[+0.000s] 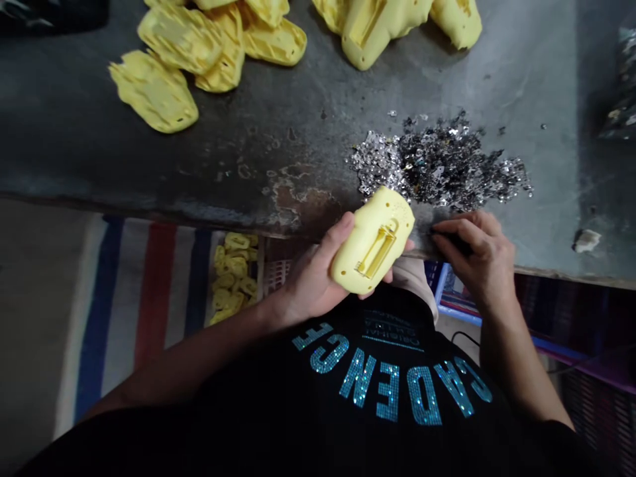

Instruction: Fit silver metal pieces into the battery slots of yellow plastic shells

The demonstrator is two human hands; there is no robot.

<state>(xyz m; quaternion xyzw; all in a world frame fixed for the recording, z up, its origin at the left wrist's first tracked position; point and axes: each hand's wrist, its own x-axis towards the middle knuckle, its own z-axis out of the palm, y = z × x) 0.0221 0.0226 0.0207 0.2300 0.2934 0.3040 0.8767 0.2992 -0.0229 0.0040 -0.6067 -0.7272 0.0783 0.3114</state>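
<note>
My left hand (318, 278) is wrapped round a yellow plastic shell (373, 242), held tilted over the table's front edge. Its outer face is up, with a battery slot in the middle and small screw holes near the rim. My right hand (479, 255) is at the table edge, thumb and forefinger pinched together. Something small and dark seems to sit at the fingertips, too small to name. Just beyond both hands lies a heap of tiny shiny metal pieces (442, 162), partly covered by the near end of the shell.
Several more yellow shells (156, 93) lie at the back left, and another group of yellow shells (377, 26) at the back middle. A whitish lump (586, 240) rests at the right. Below the table edge, yellow parts (233, 278) fill a container beside a striped sheet (154, 285).
</note>
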